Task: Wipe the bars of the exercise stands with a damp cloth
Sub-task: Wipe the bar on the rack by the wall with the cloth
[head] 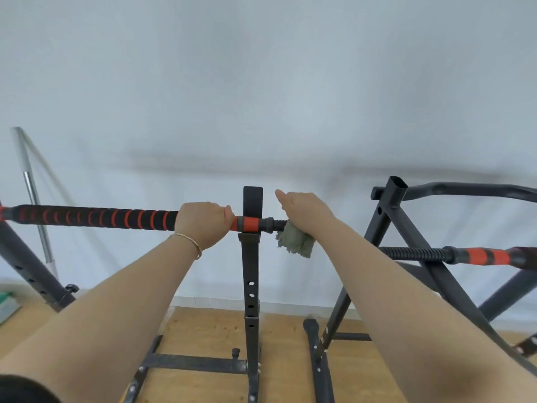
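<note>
A long bar [96, 218] with black and orange foam grip lies across a black upright stand [251, 271]. My left hand [203, 223] grips the bar just left of the upright. Right of the upright, my right hand [305, 212] wraps a grey-green cloth [296, 242] around the bar's threaded black end; the cloth hangs out below the hand. A second bar [453, 254] with an orange and black grip and threaded end lies lower on the right, partly behind my right forearm.
A black angled frame [392, 216] with a curved top rail stands at the right. Another black upright [26, 266] holds the bar's left end. A silver pole [32, 193] leans on the white wall. Stand bases [197, 363] spread over the wooden floor.
</note>
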### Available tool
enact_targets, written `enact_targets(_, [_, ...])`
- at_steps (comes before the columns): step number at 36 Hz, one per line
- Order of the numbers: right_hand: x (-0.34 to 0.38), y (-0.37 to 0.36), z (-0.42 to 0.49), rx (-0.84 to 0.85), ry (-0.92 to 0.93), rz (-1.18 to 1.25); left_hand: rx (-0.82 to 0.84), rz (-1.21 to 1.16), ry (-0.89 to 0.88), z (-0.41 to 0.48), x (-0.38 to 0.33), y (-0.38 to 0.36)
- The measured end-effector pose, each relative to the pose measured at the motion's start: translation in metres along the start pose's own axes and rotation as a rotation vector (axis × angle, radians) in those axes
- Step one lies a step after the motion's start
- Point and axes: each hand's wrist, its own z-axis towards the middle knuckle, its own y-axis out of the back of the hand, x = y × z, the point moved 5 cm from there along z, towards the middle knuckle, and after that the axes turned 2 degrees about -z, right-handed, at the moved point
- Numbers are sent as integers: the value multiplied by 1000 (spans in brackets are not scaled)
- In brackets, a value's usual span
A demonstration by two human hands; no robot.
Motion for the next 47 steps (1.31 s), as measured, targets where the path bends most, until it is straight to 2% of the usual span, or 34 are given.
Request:
enact_targets(2, [-10,2,-11,-113,56,-4,4,7,-3,0,0,0])
enact_targets(5, [-31,-4,-25,28,58,110,29,16,-7,2,1,0])
enact_targets(7, [-32,-10,-27,116,133,4,43,9,-21,3,1,2])
enact_targets(10, [-27,-12,-21,78,206,-189,53,-2,-18,4,2,3])
enact_targets(13, [-26,-12,-16,107,225,-244,53,-1,-6,3,1,3])
enact_targets(16, [-19,-11,-10,57,343,-416,30,1,17,2,0,2])
enact_targets(18, [-10,-11,-3,6,370,-410,8,-6,33,0,0,2])
enact_targets(20, [1,-9,-1,-113,376,-302,0,-5,38,-1,0,2])
enact_targets(22, [4,-7,-2,-185,339,-84,6,-11,36,-2,1,1])
enact_targets(24, [2,-9,-8,-140,283,206,-3,-22,28,-3,3,1])
enact_targets(25, [1,-13,-10,-100,261,253,-7,-38,11,-3,4,1])
enact_targets(27, [-2,-18,-12,-38,257,160,-20,-92,-36,-2,8,-1])
enact_targets(31, [-4,-13,-13,-29,286,-101,-19,-191,-139,2,22,-3])
enact_targets(34, [-3,-20,-13,7,194,-137,28,-124,-193,3,22,-2])
enact_targets(36, [3,-25,-15,7,194,-264,56,-108,-189,3,19,-1])
enact_targets(41, [11,-28,-12,-5,167,-306,-4,-110,-169,4,17,-6])
enact_targets(44, [18,-28,-14,-123,219,-376,-38,-116,-165,1,16,-7])
enact_targets(47, [23,-24,-19,-207,160,-318,-56,-134,-161,1,16,-8])
